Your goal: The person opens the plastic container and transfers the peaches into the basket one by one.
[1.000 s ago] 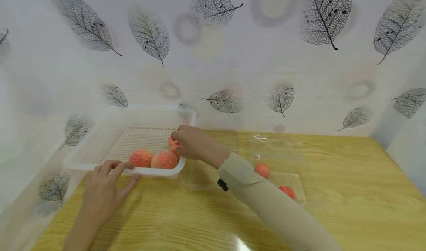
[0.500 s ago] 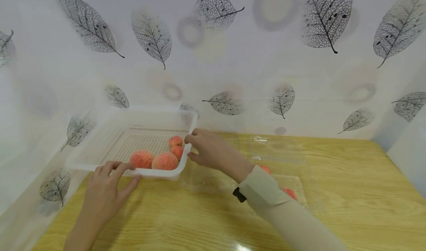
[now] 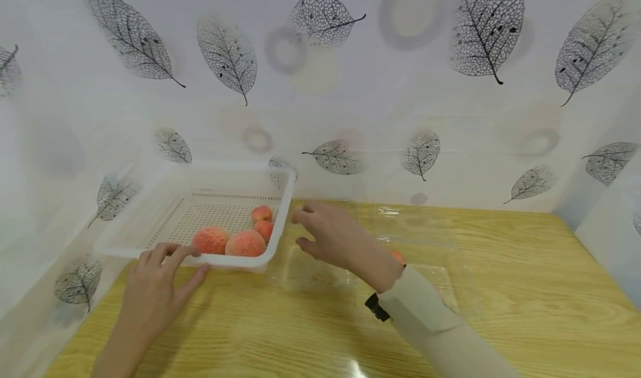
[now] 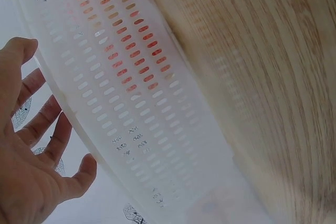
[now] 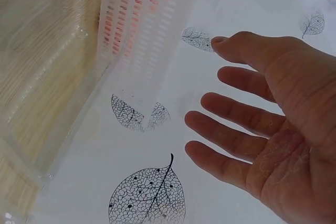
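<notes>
A white plastic basket stands at the left, two large fuzzy peaches along its near wall and two small peaches in its right corner. My left hand holds the basket's near rim, fingers hooked over it and thumb on the outside, as the left wrist view also shows. To the right of the basket hovers my right hand, holding nothing; its fingers are spread and slightly bent in the right wrist view. Below it lies a clear plastic container, partly covered by the arm.
Another small peach shows past the right sleeve, by the clear tray on the right. The wooden table meets a leaf-printed sheet at the back and left. A black band circles the right wrist.
The right hand has let go of a small peach in the basket's right corner and drawn back over the rim to the right. The left hand keeps its place.
</notes>
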A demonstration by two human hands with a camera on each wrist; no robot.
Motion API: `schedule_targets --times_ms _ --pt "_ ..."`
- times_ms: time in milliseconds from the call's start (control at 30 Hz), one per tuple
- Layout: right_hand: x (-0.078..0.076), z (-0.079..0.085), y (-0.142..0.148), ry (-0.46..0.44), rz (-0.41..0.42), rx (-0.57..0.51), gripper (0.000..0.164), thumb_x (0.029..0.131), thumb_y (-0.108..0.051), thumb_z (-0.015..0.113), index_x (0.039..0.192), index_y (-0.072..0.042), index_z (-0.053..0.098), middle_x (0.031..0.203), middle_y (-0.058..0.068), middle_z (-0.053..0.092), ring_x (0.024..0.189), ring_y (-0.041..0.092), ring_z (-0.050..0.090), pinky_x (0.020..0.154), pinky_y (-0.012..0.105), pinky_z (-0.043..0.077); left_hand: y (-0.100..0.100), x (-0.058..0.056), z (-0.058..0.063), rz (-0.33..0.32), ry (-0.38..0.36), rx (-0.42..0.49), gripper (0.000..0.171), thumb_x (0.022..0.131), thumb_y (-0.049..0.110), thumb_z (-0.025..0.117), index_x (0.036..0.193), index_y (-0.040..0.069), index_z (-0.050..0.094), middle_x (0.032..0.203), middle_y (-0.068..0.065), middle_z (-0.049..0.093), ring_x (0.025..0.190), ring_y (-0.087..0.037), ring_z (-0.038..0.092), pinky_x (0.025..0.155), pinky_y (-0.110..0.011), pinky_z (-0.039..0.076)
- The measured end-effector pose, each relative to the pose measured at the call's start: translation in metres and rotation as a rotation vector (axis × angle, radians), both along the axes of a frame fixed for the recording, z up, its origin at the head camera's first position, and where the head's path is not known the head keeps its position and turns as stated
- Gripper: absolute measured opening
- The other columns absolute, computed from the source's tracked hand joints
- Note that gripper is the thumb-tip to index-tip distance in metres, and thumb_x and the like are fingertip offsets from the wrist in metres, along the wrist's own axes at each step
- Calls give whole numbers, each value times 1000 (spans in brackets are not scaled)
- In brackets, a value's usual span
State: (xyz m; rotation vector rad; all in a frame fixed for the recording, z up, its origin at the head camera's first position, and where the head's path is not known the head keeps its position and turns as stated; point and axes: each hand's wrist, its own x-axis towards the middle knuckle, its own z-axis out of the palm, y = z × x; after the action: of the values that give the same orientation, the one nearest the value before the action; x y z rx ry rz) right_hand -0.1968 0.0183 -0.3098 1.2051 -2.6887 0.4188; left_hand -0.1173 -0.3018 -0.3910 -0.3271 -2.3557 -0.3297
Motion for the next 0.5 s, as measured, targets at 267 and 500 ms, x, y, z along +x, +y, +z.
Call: schedule_targets --times_ms 267,500 --pt "5 -6 15 4 -8 -9 28 91 -21 79 115 -9 71 111 7 70 89 20 67 80 35 57 0 0 0 -2 6 2 35 71 21 87 101 13 72 98 -15 66 86 -43 60 67 -58 46" --pt "7 -12 29 -29 -40 -3 30 91 -20 78 117 -9 71 115 7 69 97 21 68 84 35 59 0 0 0 0 -2 7 34 72 19 87 102 14 72 100 -16 66 85 -43 60 67 -58 45"
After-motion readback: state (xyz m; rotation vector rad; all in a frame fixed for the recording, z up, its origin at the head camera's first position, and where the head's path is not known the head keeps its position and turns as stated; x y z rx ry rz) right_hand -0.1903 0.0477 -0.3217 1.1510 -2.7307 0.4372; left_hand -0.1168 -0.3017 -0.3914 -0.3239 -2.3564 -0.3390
